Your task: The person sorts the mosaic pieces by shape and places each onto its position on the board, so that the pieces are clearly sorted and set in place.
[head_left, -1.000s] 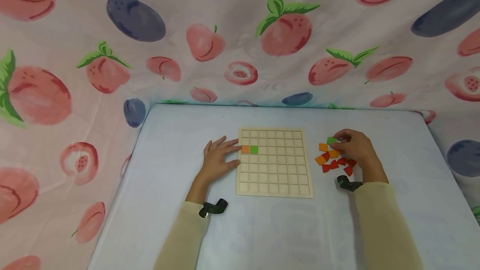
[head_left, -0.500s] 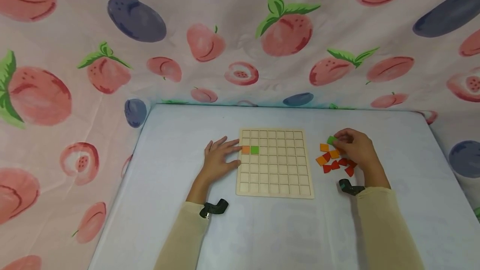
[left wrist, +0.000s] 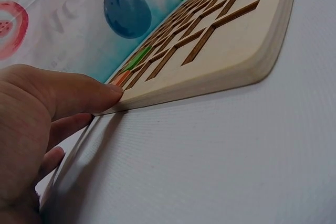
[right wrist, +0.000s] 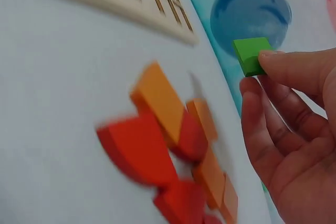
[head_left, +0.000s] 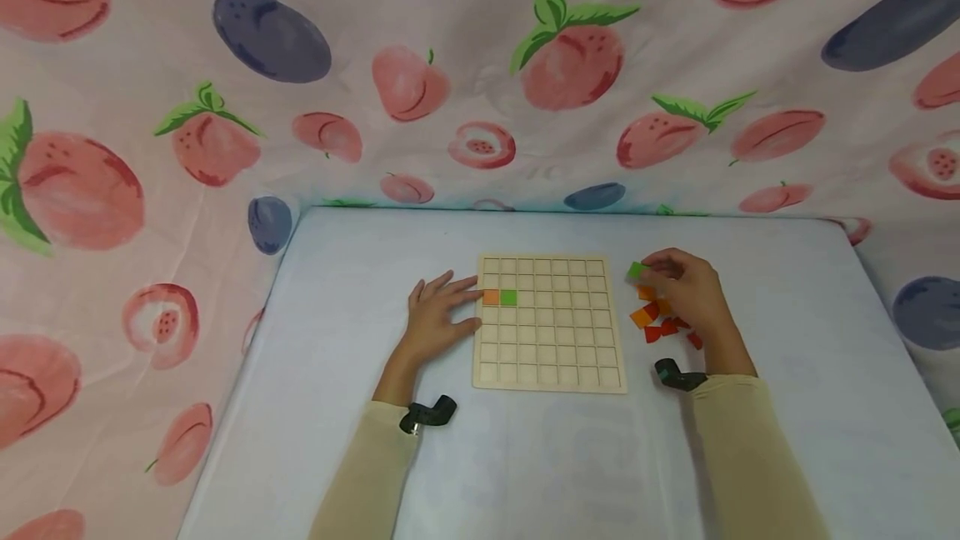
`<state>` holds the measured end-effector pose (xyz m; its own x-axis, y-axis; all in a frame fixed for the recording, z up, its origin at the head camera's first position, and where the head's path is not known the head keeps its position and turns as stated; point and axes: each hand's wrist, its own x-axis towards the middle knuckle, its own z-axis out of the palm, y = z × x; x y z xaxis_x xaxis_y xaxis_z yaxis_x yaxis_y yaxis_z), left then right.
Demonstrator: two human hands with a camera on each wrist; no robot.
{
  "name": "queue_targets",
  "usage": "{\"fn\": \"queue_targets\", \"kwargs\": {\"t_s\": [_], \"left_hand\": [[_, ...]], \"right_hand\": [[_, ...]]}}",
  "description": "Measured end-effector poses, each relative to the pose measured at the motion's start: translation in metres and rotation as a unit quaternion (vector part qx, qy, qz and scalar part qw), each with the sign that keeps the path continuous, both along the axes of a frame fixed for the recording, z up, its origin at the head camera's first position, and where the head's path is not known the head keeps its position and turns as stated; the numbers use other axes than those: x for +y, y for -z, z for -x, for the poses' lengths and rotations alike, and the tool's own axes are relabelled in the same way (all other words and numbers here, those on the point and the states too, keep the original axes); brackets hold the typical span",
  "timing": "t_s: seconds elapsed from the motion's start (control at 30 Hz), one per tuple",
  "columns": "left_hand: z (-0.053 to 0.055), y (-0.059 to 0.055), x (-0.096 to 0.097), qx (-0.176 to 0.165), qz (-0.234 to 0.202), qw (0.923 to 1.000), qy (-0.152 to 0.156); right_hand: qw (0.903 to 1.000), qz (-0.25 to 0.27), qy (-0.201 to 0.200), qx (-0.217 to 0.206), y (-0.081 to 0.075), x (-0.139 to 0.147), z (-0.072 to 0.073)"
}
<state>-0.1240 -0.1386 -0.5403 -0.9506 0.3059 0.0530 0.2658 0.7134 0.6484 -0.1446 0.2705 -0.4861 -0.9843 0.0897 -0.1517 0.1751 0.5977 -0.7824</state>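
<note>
A pale wooden grid board (head_left: 549, 348) lies in the middle of the table. One orange square tile (head_left: 491, 297) and one green square tile (head_left: 508, 297) sit side by side in its cells at the left edge. My left hand (head_left: 437, 319) has its fingers spread, with fingertips at the board's left edge; in the left wrist view the thumb touches that edge. My right hand (head_left: 686, 290) pinches a green square tile (right wrist: 252, 55) between thumb and fingers. It holds the tile above the loose pieces, right of the board.
Below my right hand lies a loose group of orange square tiles (head_left: 642, 318) and red fan-shaped pieces (head_left: 652, 334), some overlapping. A white cloth covers the table (head_left: 360, 273). Behind it hangs a fruit-printed curtain (head_left: 480, 65).
My right hand has lifted the green tile from beside the loose pieces and moved it left toward the board. The left hand stays in place at the board's edge.
</note>
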Motion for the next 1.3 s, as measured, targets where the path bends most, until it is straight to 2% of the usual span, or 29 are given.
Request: {"fn": "queue_targets", "kwargs": {"t_s": [0.13, 0.37, 0.53, 0.7, 0.93, 1.1, 1.13, 1.3], "left_hand": [[-0.001, -0.001, 0.000, 0.000, -0.006, 1.0000, 0.000], [0.000, -0.003, 0.000, -0.001, -0.006, 1.0000, 0.002], [0.000, -0.003, -0.001, -0.003, -0.005, 1.0000, -0.001], [-0.001, -0.003, -0.001, -0.001, -0.011, 0.9999, 0.001], [0.000, 0.000, 0.000, 0.002, -0.013, 0.9999, 0.002], [0.000, 0.000, -0.001, 0.003, -0.012, 0.9999, -0.001], [-0.001, 0.000, -0.001, 0.004, -0.012, 0.9999, -0.001], [-0.001, -0.001, -0.001, 0.006, -0.016, 0.9998, 0.002]], "right_hand": [[0.9997, 0.020, -0.014, 0.003, 0.001, -0.013, 0.000], [0.9969, 0.044, -0.058, 0.030, 0.013, -0.031, 0.006], [0.9932, 0.074, -0.089, 0.002, 0.016, -0.046, 0.010], [0.9912, 0.071, -0.110, -0.019, 0.017, -0.064, 0.009], [0.9793, 0.157, -0.121, -0.042, 0.014, -0.087, 0.008], [0.9749, 0.167, -0.139, -0.047, 0.020, -0.098, 0.011], [0.9741, 0.170, -0.142, -0.047, 0.026, -0.099, 0.013], [0.9694, 0.185, -0.155, -0.048, 0.029, -0.113, 0.015]]}}
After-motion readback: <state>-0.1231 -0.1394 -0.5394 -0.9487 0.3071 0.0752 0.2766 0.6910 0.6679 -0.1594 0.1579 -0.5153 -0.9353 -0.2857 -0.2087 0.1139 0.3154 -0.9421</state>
